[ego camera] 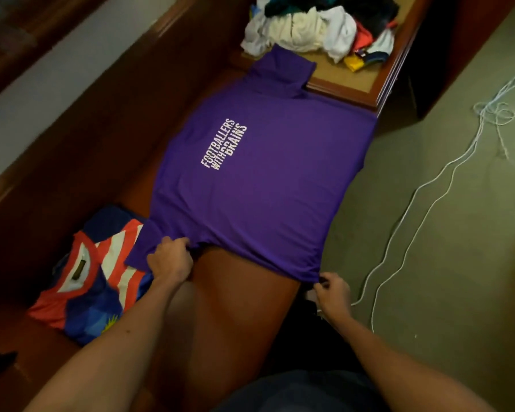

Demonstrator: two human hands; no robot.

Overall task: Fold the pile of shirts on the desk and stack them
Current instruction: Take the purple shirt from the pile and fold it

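A purple shirt (259,173) with white lettering lies spread flat across the wooden desk (238,307), its right side hanging over the desk edge. My left hand (170,260) grips the shirt's near left edge by the sleeve. My right hand (330,292) pinches the near right corner of the shirt. A folded red, white and blue shirt (92,278) lies to the left of my left hand. The pile of unfolded shirts (318,28) sits at the far end of the desk.
A white cord (446,171) trails in loops over the greenish carpet on the right. A raised dark wooden ledge and a pale wall run along the left of the desk. My dark-clothed body shows at the bottom edge.
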